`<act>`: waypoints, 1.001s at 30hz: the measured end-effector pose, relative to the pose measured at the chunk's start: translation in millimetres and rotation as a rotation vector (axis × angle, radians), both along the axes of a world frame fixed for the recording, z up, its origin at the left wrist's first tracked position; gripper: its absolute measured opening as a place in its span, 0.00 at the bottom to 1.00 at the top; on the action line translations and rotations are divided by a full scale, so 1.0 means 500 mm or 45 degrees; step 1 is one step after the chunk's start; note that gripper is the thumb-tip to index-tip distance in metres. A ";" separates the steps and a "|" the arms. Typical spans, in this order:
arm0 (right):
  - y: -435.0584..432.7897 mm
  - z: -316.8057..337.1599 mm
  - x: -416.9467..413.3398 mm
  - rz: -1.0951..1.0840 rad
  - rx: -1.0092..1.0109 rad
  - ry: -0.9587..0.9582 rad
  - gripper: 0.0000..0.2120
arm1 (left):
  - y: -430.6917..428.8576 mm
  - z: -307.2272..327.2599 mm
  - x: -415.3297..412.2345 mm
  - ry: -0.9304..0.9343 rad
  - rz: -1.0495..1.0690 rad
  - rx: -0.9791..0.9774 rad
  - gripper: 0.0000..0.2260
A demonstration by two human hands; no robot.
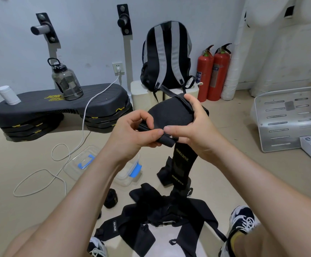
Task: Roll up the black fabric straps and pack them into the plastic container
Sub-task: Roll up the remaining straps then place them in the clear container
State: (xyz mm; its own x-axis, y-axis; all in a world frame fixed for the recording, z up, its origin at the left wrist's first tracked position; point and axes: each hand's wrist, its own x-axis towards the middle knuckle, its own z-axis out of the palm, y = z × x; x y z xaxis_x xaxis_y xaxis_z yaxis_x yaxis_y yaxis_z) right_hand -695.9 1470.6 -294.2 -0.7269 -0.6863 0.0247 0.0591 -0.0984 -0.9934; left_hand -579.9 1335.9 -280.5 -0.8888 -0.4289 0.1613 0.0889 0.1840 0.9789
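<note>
Strap (pixel 173 115), half rolled, is held mid-air: left grip (pixel 134 134) pinches the rolled end, right grip (pixel 195 127) curls round the fabric's upper fold, thumb touching the roll.

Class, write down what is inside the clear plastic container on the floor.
The visible corner of the plastic container shows no straps. The left forearm covers the rest, so that part cannot be judged.

- I see the left hand (pixel 138 132) pinching the rolled end of a black strap (pixel 171 115), while the right hand (pixel 193 127) grips its wide part.
- Below, the plastic container (pixel 125 179) sits on the floor near a pile of loose straps (pixel 169 210).
</note>
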 end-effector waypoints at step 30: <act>-0.001 -0.013 -0.010 0.213 -0.009 -0.544 0.22 | 0.011 -0.022 -0.013 -0.115 0.023 0.165 0.10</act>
